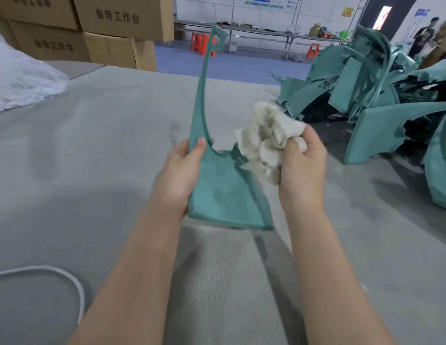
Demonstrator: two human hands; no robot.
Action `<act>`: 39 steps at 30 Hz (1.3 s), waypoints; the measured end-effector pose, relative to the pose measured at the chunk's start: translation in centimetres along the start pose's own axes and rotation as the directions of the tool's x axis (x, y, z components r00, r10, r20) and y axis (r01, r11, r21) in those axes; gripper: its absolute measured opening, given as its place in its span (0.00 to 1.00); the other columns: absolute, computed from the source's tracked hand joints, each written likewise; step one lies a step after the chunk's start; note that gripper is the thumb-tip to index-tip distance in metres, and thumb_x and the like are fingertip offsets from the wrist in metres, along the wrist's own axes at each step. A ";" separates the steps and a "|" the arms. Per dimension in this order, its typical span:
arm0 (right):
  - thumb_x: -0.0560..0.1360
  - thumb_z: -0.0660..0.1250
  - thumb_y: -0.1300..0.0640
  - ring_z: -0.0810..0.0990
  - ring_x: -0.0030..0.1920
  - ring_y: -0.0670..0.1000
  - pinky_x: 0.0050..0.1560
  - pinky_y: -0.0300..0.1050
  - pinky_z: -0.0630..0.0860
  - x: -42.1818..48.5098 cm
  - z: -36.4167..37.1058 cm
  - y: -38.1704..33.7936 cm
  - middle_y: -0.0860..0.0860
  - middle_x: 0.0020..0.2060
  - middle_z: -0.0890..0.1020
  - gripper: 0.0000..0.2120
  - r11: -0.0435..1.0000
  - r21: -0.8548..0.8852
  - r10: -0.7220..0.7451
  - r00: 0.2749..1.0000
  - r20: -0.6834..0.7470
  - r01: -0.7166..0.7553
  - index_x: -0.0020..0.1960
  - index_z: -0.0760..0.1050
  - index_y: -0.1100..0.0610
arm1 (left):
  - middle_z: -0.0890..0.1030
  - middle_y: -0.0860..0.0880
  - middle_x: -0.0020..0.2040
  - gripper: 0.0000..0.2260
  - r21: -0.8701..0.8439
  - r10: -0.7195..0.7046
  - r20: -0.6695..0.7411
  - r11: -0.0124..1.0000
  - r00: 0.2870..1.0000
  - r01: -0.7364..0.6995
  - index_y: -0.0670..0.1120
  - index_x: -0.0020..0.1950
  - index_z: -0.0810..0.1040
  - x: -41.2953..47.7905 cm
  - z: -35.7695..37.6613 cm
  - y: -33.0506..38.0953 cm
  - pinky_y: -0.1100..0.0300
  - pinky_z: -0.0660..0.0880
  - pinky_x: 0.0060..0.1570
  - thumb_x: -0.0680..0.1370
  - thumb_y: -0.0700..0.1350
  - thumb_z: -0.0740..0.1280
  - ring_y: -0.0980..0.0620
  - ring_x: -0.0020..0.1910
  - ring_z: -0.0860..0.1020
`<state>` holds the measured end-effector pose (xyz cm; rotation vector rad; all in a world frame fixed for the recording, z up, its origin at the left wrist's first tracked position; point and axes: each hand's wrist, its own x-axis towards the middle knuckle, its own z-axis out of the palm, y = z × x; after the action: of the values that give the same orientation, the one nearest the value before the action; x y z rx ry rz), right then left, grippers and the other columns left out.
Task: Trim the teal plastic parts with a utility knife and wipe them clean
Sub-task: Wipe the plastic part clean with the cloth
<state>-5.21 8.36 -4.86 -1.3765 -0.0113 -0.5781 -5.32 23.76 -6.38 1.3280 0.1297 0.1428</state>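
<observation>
The teal part point(222, 192) is gripped at its broad lower end by the left hand point(181, 173), above the counter point(92, 150). Its long axis stands upright, the thin stem pointing up and away. A crumpled cloth point(266, 140) is clutched in the right hand point(303, 168), touching the part's right edge.

the desk point(105, 150) lies open through the middle and left. a heap of teal parts point(381, 95) blocks the right side, white plastic wrap point(20, 80) the far left, cardboard boxes point(105, 33) the back; a white cable point(67, 277) loops near left.
</observation>
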 end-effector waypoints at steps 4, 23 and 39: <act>0.80 0.61 0.51 0.74 0.63 0.48 0.65 0.48 0.70 -0.9 0.8 1.2 0.52 0.64 0.76 0.12 0.843 -0.521 -0.002 0.969 0.245 0.134 0.53 0.78 0.58 | 0.85 0.52 0.38 0.08 -0.015 -0.008 0.005 1.000 1.000 0.008 0.50 0.50 0.81 -0.2 0.1 0.2 0.63 0.77 0.30 0.81 0.49 0.63 0.53 0.36 0.84; 0.84 0.52 0.52 0.63 0.29 0.50 0.30 0.43 0.59 0.2 0.5 2.5 0.50 0.27 0.66 0.22 0.804 -0.592 0.085 0.977 0.197 0.049 0.32 0.60 0.56 | 0.86 0.47 0.43 0.10 -0.025 0.075 0.203 0.997 0.976 -0.071 0.48 0.47 0.81 -0.4 0.0 0.3 0.61 0.79 0.36 0.82 0.47 0.62 0.51 0.40 0.85; 0.82 0.56 0.57 0.77 0.29 0.47 0.28 0.32 0.72 0.5 0.0 2.7 0.47 0.28 0.79 0.13 0.942 -0.079 0.326 0.945 -0.022 -0.327 0.40 0.72 0.54 | 0.86 0.50 0.40 0.09 -0.036 0.075 0.097 0.997 0.992 -0.072 0.49 0.47 0.81 0.0 0.2 0.0 0.62 0.78 0.34 0.81 0.47 0.62 0.54 0.37 0.84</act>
<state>-3.74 8.39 -7.20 -1.4174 0.2467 -0.3077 -5.24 23.55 -6.30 1.3056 -0.0049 0.1411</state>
